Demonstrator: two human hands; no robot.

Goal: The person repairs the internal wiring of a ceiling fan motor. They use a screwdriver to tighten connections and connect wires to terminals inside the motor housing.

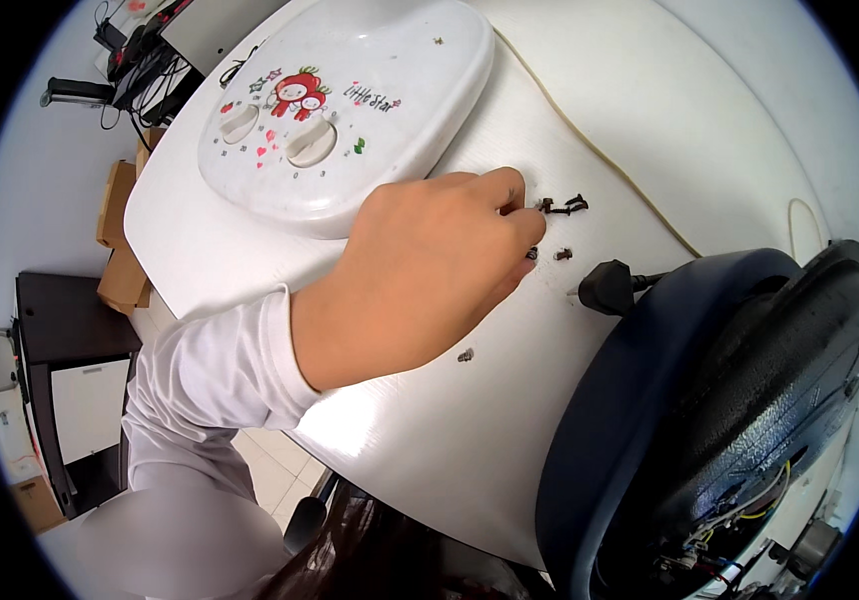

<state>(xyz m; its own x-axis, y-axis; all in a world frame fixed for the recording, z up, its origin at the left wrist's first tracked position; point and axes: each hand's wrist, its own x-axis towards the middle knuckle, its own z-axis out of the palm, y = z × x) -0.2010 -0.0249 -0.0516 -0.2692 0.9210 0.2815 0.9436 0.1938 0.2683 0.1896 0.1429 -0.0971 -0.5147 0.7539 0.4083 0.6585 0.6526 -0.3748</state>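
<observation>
My left hand [420, 270] reaches across the white table, back upward, its fingers pinched together. A small metallic screw [533, 253] shows at the fingertips. Just past the fingers lie several dark screws [576, 204], with a single short screw [564, 254] nearer. Another small screw [466, 355] rests by itself below the hand. Beyond the wrist sits a white rounded appliance cover [400, 150] with two knobs and red cartoon figures. My right hand is out of view.
A dark blue and black appliance shell [600, 440] with exposed wires [740, 515] stands at the right. Beside it is a black plug [610, 288]. A thin beige cord [590, 140] crosses the table [430, 430]. A dark cabinet [75, 320] and cardboard boxes [122, 275] stand at the left.
</observation>
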